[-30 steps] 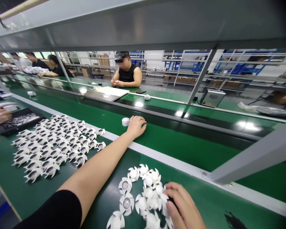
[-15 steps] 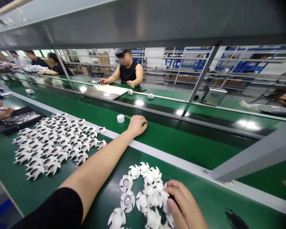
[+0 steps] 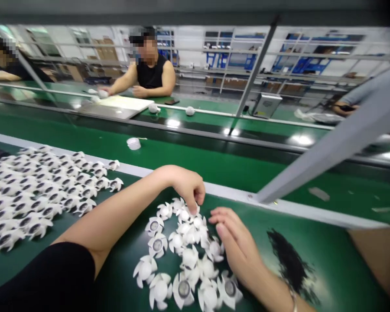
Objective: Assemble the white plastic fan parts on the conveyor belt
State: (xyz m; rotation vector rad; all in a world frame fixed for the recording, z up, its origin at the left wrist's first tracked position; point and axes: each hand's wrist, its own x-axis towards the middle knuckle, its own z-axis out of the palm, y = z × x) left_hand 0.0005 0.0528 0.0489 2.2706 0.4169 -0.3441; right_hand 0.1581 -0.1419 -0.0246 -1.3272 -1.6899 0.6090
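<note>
My left hand (image 3: 189, 187) reaches down over the far end of a loose cluster of white bladed fan impellers (image 3: 189, 255). Its fingers are bent into a pinch on one white fan impeller (image 3: 195, 209), partly covered by the fingertips. To the right of the cluster, my right hand (image 3: 235, 236) is open, its fingers stretched out toward the impellers and holding nothing. Some impellers lie with a round metallic centre upward, others with a smooth white dome upward.
Many more impellers (image 3: 35, 190) lie in rows at left. A white round part with a wire (image 3: 134, 143) sits on the green belt (image 3: 169, 151). A slanted grey post (image 3: 312, 151) rises at right, near a black smudge (image 3: 290, 260). A co-worker (image 3: 152, 73) sits across the line.
My left hand has come back from the belt, leaving the white round part, and is now at the impellers. My right hand has drawn slightly away from them. The view has turned right.
</note>
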